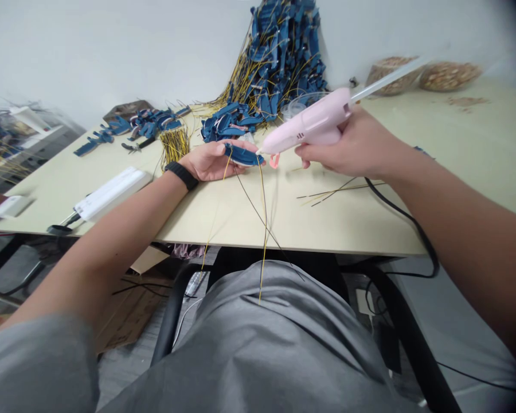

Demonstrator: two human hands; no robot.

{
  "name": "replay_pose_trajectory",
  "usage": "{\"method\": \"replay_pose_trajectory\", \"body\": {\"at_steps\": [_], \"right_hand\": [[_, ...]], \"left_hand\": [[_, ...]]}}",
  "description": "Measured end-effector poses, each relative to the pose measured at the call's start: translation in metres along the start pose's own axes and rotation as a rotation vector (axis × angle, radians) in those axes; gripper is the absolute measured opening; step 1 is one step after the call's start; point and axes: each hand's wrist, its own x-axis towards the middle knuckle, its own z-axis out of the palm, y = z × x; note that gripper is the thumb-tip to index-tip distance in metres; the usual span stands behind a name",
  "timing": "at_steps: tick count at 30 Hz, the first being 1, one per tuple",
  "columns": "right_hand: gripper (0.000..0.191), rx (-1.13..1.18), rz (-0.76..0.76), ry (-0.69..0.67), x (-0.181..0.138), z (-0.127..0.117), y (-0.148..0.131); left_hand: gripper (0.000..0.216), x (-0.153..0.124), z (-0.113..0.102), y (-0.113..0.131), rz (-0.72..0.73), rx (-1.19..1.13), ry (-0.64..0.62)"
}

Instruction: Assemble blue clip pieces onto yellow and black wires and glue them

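Curved blue strip (243, 156), mid-frame, long axis crosswise, held in half-curled left hand (208, 162); right end faced by pink plastic glue gun (312, 125) clasped in right hand (356, 143).

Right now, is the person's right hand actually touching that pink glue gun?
Touching. The head view shows the right hand holding up the pink glue gun, fingers curled around its grip.

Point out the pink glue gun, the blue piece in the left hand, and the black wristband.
Pink glue gun (308, 126): head view, middle of its body.
Blue piece (243, 155): head view, middle of its blue surface.
Black wristband (182, 174): head view, on the strap.
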Motion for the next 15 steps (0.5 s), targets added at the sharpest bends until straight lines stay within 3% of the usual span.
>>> {"method": "replay_pose_trajectory", "body": {"at_steps": [3,9,15], "right_hand": [[0.030,0.027,-0.062,0.034,-0.004,0.002,-0.002],[0.019,-0.005,0.072,-0.022,-0.020,-0.004,-0.024],[0.019,-0.006,0.119,-0.042,-0.024,-0.006,-0.033]], "left_hand": [[0.101,-0.001,0.001,0.003,-0.012,0.019,0.004],[0.099,-0.010,0.011,0.017,-0.023,0.009,-0.085],[0.104,-0.011,0.013,0.019,0.010,0.046,-0.068]]}}
